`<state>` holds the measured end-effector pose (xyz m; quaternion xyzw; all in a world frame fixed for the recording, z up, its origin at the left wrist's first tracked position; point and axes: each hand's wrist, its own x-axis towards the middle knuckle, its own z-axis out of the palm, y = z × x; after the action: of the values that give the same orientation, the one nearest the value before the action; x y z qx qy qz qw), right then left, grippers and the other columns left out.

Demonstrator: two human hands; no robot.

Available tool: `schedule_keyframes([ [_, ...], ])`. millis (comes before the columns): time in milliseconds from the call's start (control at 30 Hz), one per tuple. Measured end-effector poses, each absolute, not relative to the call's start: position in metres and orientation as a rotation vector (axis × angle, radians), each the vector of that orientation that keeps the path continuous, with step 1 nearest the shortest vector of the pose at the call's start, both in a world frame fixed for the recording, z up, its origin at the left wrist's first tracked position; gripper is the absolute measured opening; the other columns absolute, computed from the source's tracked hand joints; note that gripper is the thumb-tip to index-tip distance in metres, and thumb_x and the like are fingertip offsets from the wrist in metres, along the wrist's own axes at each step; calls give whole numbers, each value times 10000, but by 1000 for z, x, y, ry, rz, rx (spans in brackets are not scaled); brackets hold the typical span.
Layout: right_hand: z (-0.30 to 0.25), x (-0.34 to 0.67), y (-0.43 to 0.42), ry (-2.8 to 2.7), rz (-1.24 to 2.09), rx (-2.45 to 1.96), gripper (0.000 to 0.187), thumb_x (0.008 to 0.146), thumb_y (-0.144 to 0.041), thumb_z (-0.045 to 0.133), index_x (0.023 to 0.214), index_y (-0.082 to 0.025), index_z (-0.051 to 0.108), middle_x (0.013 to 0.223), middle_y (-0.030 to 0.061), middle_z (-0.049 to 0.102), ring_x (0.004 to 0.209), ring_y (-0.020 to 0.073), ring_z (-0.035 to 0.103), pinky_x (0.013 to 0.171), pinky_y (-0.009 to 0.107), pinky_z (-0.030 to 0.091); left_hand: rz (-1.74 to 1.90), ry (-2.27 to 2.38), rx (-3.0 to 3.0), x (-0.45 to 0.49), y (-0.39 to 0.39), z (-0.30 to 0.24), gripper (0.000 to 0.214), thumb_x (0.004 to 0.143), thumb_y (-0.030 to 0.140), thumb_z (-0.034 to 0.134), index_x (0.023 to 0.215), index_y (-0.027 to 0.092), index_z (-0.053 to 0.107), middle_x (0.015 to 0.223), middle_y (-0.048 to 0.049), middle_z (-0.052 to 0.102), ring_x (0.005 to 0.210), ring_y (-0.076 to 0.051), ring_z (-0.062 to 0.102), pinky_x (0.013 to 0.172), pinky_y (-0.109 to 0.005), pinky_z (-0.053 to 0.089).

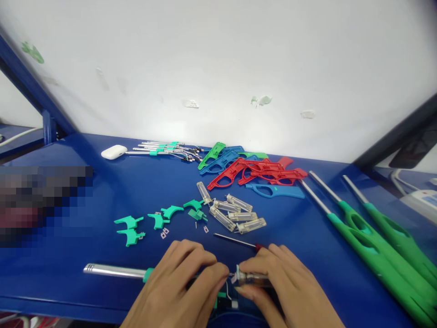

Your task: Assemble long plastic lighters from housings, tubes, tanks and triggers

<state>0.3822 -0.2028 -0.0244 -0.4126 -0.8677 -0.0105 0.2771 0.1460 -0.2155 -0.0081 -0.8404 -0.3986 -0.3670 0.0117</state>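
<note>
My right hand (283,282) grips a clear plastic lighter fuel tank (252,279) by its sides, the white-capped end pointing left. My left hand (180,282) is closed, its fingertips pinched at the tank's nozzle; what they hold is too small to make out. Under my left hand lies a silver lighter barrel (114,271) with a green collar (148,274), partly covered by the hand. A white wire with a pale connector (234,304) hangs below the fingers. Behind my right hand rests a screwdriver (235,240), its red handle mostly hidden.
Beyond my hands lie several clear fuel tanks (221,217) and green triggers (130,237). Further back are red, blue and green handle shells (228,173), wired barrels (160,148) and a white case (114,152). Green lighters (368,246) lie right; a pixelated object (37,200) is left.
</note>
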Motion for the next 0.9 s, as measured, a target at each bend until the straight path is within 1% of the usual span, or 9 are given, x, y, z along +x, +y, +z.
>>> schedule_keyframes([
  [200,-26,383,-202,-2345,-46,-1096,369,1138,-479,438,1021,-279,725,932,-14,838,932,193,825,904,334,655,-1132,-1227,-2644,147,-217,-11,284,1086,95,490,1031,182,755,894,-27,758,816,-170,644,783,-292,565],
  [300,-23,380,-201,-2339,-63,-1069,411,1157,-485,359,1006,-293,689,899,-49,833,913,173,827,891,331,650,-1140,-1217,-2634,148,-217,-13,297,1086,92,486,1018,181,761,888,-28,760,812,-175,645,782,-301,559],
  [467,-11,369,-197,-2271,-161,-992,463,1176,-463,266,952,-305,640,758,-111,796,733,135,813,787,302,613,-1110,-1179,-2619,148,-218,-14,303,1069,66,487,1053,181,767,906,-29,773,838,-185,665,820,-317,562],
  [600,-10,366,-196,-2280,-187,-974,501,1183,-433,231,967,-301,663,742,-101,790,687,138,789,790,312,567,-1118,-1166,-2600,147,-220,-15,322,1054,32,474,1071,172,763,920,-23,785,862,-181,675,856,-305,557],
  [700,-14,367,-195,-2322,-151,-966,541,1187,-415,202,970,-298,684,741,-91,787,666,140,766,807,319,539,-1124,-1169,-2573,145,-220,-17,321,1064,38,470,1072,176,760,938,-13,795,901,-176,687,894,-296,545],
  [800,-16,370,-196,-2302,-138,-987,494,1182,-442,246,1001,-305,685,792,-96,800,730,144,781,836,323,526,-1110,-1173,-2583,143,-219,-16,327,1081,63,466,1072,190,767,929,0,795,884,-165,683,881,-279,544],
  [900,-14,375,-197,-2279,-69,-1002,377,1156,-499,370,1042,-329,687,845,-120,801,780,136,787,879,316,522,-1113,-1182,-2579,144,-218,-13,312,1100,107,478,1087,205,774,924,13,795,859,-150,678,876,-257,543],
])
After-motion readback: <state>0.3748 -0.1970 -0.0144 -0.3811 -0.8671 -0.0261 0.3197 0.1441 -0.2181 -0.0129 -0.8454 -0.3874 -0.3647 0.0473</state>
